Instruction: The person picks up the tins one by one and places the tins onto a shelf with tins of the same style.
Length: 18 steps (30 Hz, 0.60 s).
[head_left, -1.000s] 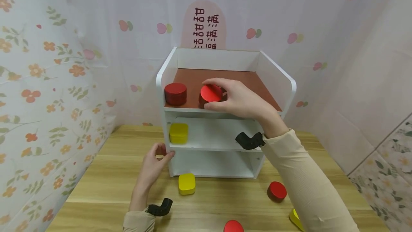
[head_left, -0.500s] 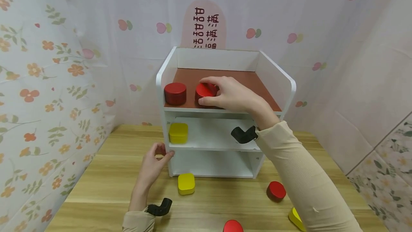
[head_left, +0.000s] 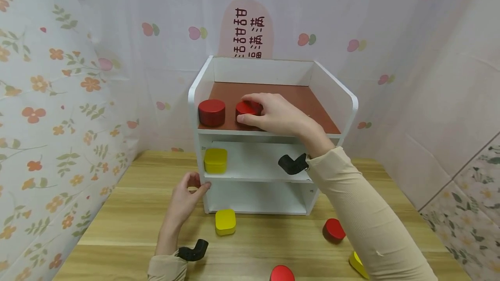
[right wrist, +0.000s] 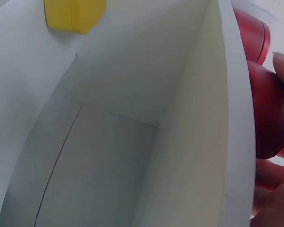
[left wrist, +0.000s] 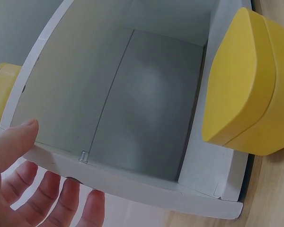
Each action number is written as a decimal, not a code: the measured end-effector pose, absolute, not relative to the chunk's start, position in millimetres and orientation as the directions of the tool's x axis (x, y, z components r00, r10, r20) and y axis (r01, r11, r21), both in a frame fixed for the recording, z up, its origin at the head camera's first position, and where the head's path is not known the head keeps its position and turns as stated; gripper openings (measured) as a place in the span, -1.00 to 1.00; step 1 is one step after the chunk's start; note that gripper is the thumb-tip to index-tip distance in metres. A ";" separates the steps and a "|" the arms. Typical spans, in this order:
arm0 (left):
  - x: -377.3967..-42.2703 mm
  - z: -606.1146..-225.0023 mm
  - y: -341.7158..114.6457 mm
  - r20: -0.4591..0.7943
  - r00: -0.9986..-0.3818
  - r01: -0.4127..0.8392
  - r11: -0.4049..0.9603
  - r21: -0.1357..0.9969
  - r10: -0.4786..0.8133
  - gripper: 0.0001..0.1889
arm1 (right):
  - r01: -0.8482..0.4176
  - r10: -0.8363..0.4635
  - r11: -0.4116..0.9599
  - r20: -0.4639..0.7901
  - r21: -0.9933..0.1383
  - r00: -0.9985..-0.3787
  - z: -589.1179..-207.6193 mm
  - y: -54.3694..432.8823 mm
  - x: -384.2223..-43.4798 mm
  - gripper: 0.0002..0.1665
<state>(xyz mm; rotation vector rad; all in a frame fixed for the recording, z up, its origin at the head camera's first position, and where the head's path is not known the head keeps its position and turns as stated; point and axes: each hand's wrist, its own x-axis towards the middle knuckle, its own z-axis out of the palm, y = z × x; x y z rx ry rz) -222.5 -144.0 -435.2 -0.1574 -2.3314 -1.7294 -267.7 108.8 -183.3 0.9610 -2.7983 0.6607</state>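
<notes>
Well, red round block (head_left: pixel 247 107): I saw it at the front of the brown top board (head_left: pixel 269 89), thumb on its near side, fingertips behind.
Right hand (head_left: pixel 279 114): I watched it grip that block, curved to its width.
Left hand (head_left: pixel 185 197): pinched the side of the white shelf unit (head_left: pixel 331 95) between thumb and fingers.
Second red block (head_left: pixel 212 114): stood just left, apart.

Mid-frame on the table (head_left: pixel 136 211) stands the shelf (head_left: pixel 269 72), one tin (head_left: pixel 212 113) at its top left, a second tin (head_left: pixel 245 108) to the right, a third tin (head_left: pixel 215 161) beneath on the middle tier (head_left: pixel 258 164). Before it, four tins (head_left: pixel 225 222) lie at lower centre and right.
</notes>
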 end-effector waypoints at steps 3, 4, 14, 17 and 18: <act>-222.7 -435.0 -144.7 0.249 -0.967 0.224 0.298 0.928 -0.048 -0.69 | -0.600 -0.549 0.711 0.244 -0.366 -0.799 -184.8 108.5 -267.3 -0.30; -222.9 -434.9 -144.8 0.248 -0.968 0.224 0.300 0.927 -0.047 -0.69 | -0.598 -0.545 0.712 0.247 -0.368 -0.801 -185.3 108.6 -267.1 -0.26; -223.1 -434.4 -145.5 0.255 -0.966 0.231 0.301 0.925 -0.040 -0.69 | -0.624 -0.534 0.711 0.327 -0.324 -0.779 -180.6 118.8 -251.4 -0.06; -222.8 -434.7 -145.9 0.255 -0.966 0.232 0.302 0.925 -0.038 -0.68 | -0.637 -0.532 0.696 0.356 -0.332 -0.768 -177.1 120.3 -243.1 -0.11; -222.7 -434.9 -146.0 0.255 -0.966 0.233 0.300 0.925 -0.037 -0.68 | -0.642 -0.534 0.691 0.365 -0.332 -0.763 -176.2 120.6 -240.3 -0.13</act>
